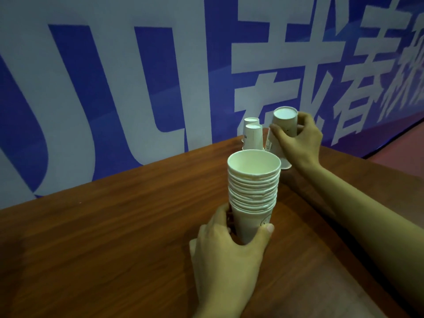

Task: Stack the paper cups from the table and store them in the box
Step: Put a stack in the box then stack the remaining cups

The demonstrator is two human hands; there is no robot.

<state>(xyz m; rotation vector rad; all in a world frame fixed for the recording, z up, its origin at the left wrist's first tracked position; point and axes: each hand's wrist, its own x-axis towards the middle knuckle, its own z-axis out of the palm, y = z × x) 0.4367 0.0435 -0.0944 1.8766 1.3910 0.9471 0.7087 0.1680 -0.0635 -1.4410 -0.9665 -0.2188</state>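
A tall stack of white paper cups (253, 191) stands mouth up, and my left hand (229, 249) grips its bottom cup just above the wooden table (114, 249). Farther back, my right hand (298, 138) is closed around an upside-down paper cup (283, 125), tilted and lifted at the table's far edge. Two more upside-down cups (252, 136) stand behind the stack, one in front of the other. Another cup's edge (268, 141) shows beside the held one. No box is in view.
A large blue and white banner (137, 76) hangs right behind the table's far edge. The table's right edge runs diagonally past my right forearm, with reddish floor (399, 143) beyond it.
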